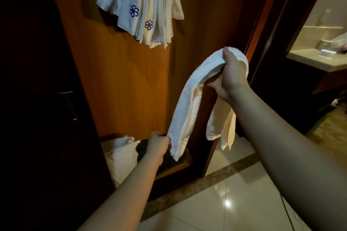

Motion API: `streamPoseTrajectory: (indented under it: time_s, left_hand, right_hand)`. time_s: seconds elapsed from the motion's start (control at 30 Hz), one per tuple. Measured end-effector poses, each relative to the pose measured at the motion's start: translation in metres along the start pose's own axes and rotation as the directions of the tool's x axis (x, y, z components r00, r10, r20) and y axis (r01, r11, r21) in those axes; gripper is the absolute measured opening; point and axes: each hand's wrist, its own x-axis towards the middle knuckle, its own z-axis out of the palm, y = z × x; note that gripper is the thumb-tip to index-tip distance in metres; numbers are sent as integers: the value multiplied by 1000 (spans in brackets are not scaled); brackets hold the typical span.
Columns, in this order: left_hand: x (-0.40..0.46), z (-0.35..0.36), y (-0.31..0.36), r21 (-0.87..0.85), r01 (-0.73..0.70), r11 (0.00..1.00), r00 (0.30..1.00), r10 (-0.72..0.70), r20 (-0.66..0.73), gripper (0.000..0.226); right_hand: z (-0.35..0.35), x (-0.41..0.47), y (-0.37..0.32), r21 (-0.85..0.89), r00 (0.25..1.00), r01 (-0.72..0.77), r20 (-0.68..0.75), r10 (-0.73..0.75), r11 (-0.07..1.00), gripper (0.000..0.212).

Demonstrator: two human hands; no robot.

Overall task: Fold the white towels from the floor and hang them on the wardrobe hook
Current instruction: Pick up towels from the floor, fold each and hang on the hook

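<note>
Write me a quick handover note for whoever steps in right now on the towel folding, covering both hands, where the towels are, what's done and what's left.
Left hand: grips the lower end of the white towel.
Right hand: holds the towel's upper part, raised, its other end hanging below.
Done: several folded towels already hang at the top of the wardrobe; the hook itself is out of view.
Left: finish folding this towel and hang it with the others. A white bundle sits on the wardrobe bottom; I can't tell whether it is more towels.

Glossy tiled floor (234, 193); a white bag (120, 155) sits on the wardrobe base (180, 167).
</note>
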Motion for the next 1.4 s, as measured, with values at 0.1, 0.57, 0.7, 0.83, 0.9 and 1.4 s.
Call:
streamPoseTrajectory:
  time_s: [0.1, 0.57, 0.7, 0.83, 0.9, 1.4]
  left_hand:
    - [-39, 1, 31, -244, -362, 899, 932, 348, -101, 22]
    - [-80, 25, 162, 52, -652, 756, 741, 622, 253, 98]
    - [-85, 15, 184, -60, -757, 651, 652, 758, 2, 101]
    - [-84, -4, 213, -292, -707, 644, 706, 668, -235, 88]
    - [-83, -15, 235, -619, -550, 561, 801, 564, -201, 55]
    - [-35, -78, 331, -166, -760, 628, 649, 720, -246, 48]
  right_hand:
    - [20, 0, -8, -113, 998, 63, -7, -64, 992, 37]
    - [83, -9, -51, -229, 975, 215, 112, -194, 949, 40]
    - [81, -4, -60, -244, 974, 226, 93, -209, 943, 54]
    - [70, 3, -64, -501, 963, 249, 40, -265, 829, 83]
    - [63, 11, -64, -602, 953, 268, 52, -298, 752, 65]
    - [85, 105, -110, -601, 900, 431, 235, -366, 673, 41]
